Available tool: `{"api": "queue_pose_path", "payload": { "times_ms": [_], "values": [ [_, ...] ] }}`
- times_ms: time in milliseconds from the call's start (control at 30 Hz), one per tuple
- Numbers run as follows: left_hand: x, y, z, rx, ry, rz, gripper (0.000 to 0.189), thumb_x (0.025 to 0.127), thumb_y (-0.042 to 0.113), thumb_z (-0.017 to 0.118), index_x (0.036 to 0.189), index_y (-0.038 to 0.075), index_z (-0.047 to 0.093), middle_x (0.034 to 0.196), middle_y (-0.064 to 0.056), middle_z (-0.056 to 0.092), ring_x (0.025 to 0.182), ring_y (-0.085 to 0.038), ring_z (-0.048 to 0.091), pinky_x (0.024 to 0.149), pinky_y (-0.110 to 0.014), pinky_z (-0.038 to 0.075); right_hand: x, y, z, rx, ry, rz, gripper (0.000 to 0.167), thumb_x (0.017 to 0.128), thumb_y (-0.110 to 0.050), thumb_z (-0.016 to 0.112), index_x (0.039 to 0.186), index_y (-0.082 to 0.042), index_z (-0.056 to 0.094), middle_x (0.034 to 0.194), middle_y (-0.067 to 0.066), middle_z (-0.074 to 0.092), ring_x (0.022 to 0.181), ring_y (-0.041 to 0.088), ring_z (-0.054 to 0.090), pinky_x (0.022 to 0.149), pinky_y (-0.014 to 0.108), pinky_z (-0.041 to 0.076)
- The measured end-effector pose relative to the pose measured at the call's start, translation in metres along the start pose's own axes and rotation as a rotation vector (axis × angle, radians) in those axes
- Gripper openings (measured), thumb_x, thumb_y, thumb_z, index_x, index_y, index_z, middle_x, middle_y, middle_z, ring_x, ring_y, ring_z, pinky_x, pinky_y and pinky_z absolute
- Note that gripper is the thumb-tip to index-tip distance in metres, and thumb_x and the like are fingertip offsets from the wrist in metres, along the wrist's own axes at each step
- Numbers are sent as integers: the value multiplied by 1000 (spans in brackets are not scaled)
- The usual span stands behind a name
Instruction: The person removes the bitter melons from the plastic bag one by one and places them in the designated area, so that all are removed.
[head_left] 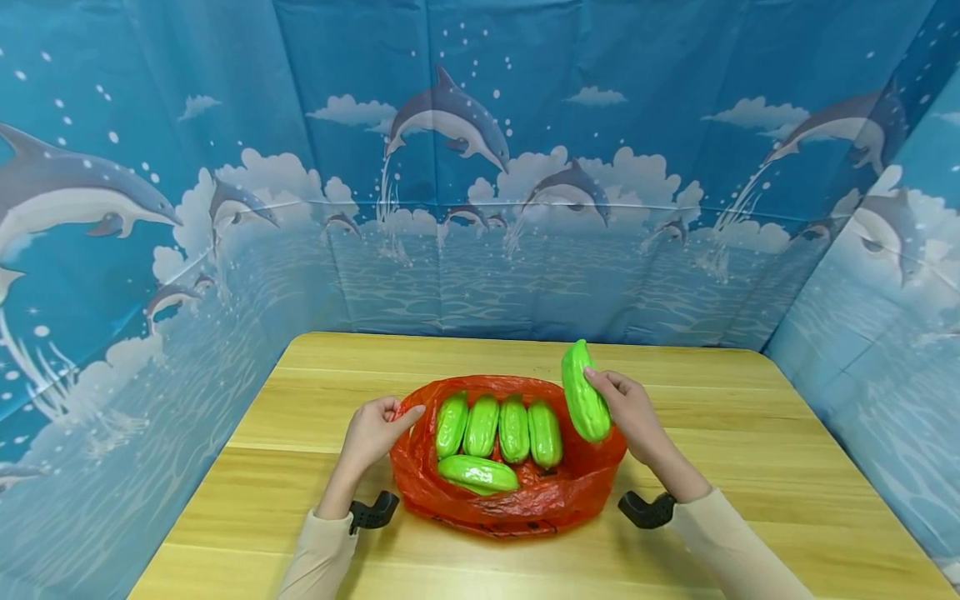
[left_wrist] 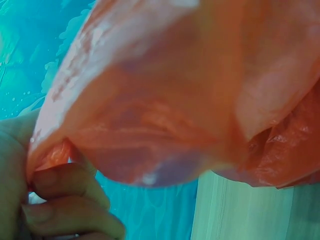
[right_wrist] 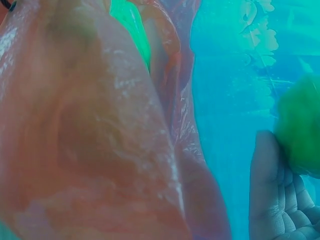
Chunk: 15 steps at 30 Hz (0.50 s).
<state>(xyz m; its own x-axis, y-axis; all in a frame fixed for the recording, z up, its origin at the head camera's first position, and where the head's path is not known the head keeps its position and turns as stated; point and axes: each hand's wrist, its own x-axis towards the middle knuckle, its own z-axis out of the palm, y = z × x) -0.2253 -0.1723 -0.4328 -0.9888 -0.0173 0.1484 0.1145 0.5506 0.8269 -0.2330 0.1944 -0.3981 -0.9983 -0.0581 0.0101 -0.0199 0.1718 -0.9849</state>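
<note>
While hands [head_left: 372,429] [head_left: 630,408] flank it, red bag [head_left: 581,497]

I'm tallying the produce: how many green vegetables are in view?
6 green vegetables: four side by side in the red bag, one lying crosswise in front of them, and one in the right hand. More may be hidden beneath.

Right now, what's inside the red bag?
In the red bag I can see at least five green vegetables: four side by side and one lying crosswise in front. Anything beneath them, low in the bag, is covered, so I can't tell if more are there.
</note>
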Motion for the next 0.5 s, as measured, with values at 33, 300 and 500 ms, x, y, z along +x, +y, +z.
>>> {"api": "queue_pose_path", "payload": {
  "times_ms": [33, 300, 500],
  "values": [
    [0, 0, 0, 0, 1, 0, 49, 83, 45, 71, 61, 11, 43, 51, 3, 27, 48, -15, 29, 52, -27, 25, 0, 0, 0, -2, 5, 0, 52, 96, -48, 51, 101, 4, 57, 77, 8, 58, 64, 18, 57, 60, 31, 49],
    [0, -1, 0, 17, 7, 29, 49, 83, 44, 71, 61, 11, 42, 51, 4, 27, 48, -13, 29, 51, -27, 24, 0, 0, -5, -13, 25, -2, 53, 95, -48, 51, 102, 4, 58, 78, 7, 59, 66, 18, 57, 62, 32, 49],
    [0, -1, 0, 12, 1, 29, 49, 84, 44, 70, 61, 11, 42, 51, 4, 27, 49, -14, 29, 52, -27, 24, -1, -1, -7, -16, 30, -2, 55, 95, -49, 50, 105, 5, 57, 79, 8, 60, 66, 18, 58, 61, 32, 50]
  ]
}}
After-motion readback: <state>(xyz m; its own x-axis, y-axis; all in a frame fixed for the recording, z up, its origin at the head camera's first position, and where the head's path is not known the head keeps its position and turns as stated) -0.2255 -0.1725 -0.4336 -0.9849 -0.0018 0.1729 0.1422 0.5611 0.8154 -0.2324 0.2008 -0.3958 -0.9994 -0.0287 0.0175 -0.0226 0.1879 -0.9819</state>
